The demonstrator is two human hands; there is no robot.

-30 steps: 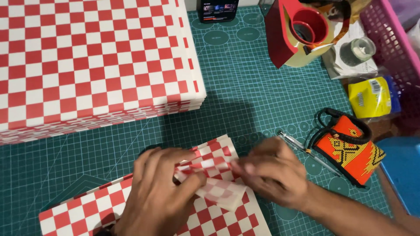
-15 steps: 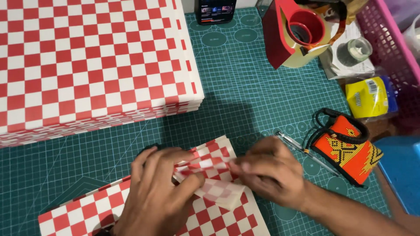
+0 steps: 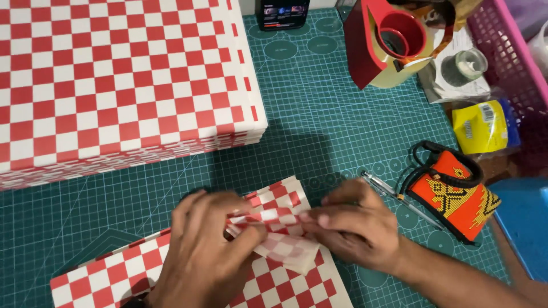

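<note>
Both hands pinch the folded checkered sheet (image 3: 274, 231) atop the lower paper stack (image 3: 171, 274) on the green tabletop (image 3: 319, 131): left hand (image 3: 208, 251) clamped on its left flap, right hand (image 3: 354, 225) gripping the right edge. Best to align edges squarely, then press the crease flat.

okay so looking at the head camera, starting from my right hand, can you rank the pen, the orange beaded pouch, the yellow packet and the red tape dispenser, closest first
From the right hand:
1. Pen, lying on the green mat just right of the knuckles.
2. Orange beaded pouch, further right, past the pen.
3. Yellow packet, up at the right beside the pink basket.
4. Red tape dispenser, at the far top edge.
</note>
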